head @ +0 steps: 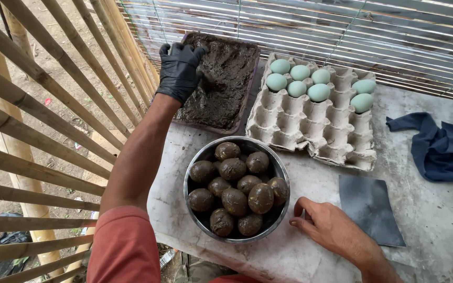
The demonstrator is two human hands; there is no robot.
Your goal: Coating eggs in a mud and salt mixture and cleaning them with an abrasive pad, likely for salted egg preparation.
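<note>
My gloved left hand (179, 71) digs clenched into the mud (221, 78) at the tray's (239, 121) left rim, hard by the slats (53, 94), while my bare right hand (331, 228) rests open on the surface (436, 220) beside the bowl (281, 170).

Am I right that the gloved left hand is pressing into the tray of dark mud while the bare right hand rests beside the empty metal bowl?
Not quite: the head view shows the metal bowl full of mud-coated eggs, not empty. The rest holds: the gloved left hand presses into the tray of dark mud, and the bare right hand rests beside the bowl.
</note>
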